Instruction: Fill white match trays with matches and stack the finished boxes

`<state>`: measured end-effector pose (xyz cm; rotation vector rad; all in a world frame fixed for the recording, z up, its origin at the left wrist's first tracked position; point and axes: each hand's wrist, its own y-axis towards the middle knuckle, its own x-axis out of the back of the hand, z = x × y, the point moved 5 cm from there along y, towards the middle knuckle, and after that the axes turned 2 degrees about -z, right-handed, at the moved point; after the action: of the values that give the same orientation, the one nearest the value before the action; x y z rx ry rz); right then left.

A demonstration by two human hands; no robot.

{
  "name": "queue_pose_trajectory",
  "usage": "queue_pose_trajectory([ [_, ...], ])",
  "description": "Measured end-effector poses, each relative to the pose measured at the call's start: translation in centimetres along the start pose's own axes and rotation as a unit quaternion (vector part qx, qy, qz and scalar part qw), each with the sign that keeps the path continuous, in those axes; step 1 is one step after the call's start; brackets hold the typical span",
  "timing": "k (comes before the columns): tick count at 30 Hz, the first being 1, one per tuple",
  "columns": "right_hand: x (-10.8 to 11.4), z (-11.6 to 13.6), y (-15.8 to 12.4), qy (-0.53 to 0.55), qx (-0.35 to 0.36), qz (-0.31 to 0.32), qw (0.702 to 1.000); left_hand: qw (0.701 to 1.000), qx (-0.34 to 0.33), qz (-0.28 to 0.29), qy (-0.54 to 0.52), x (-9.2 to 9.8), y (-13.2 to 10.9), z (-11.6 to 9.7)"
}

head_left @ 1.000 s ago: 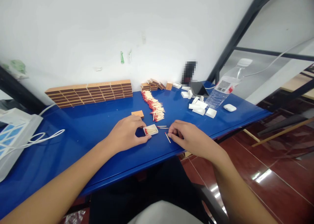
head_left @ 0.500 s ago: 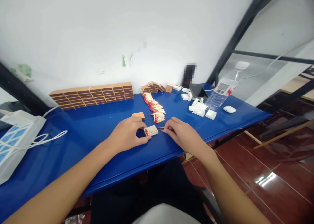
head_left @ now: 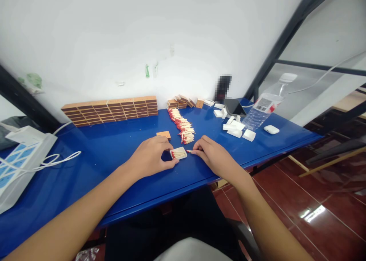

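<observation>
Between thumb and fingers, my left hand (head_left: 151, 154) grips a small white matchbox tray (head_left: 184, 155) lying on the blue table. Several red-headed matches (head_left: 177, 153) lie in that tray. Just right of it, my right hand (head_left: 210, 152) is closed in a pinch on matches (head_left: 188, 151), whose red heads point toward the tray; how many is too small to tell. Behind the hands a long heap of loose matches (head_left: 184, 127) stretches back toward the wall. An orange-brown matchbox sleeve (head_left: 164, 134) rests just behind my left hand.
Stacked matchboxes (head_left: 111, 111) form a low wall at the back left. More boxes (head_left: 181, 101) lie at the back middle. White empty trays (head_left: 234, 127), a water bottle (head_left: 264, 104) and a white case (head_left: 271, 129) are on the right. A power strip (head_left: 25, 162) with cables sits left.
The whole view has shifted slightly. The matches in my right hand show less between the fingers and the tray. My left hand keeps its grip on the tray.
</observation>
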<state>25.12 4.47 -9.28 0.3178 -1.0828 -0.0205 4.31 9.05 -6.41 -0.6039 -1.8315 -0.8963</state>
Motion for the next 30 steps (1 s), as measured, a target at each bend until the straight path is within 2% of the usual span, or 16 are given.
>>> queue_pose_trajectory([
  [18,0.1,0.1,-0.3,-0.019,0.018,0.001,1.000,1.000,-0.003,0.013,-0.006,-0.1,0.0,-0.1],
  [24,1.2,1.5,-0.3,0.012,0.030,-0.036,0.999,1.000,-0.013,0.000,-0.008,-0.1,0.0,-0.2],
  [30,2.2,1.9,-0.5,0.020,0.027,-0.069,0.997,1.000,-0.007,0.007,-0.016,0.0,0.0,-0.3],
])
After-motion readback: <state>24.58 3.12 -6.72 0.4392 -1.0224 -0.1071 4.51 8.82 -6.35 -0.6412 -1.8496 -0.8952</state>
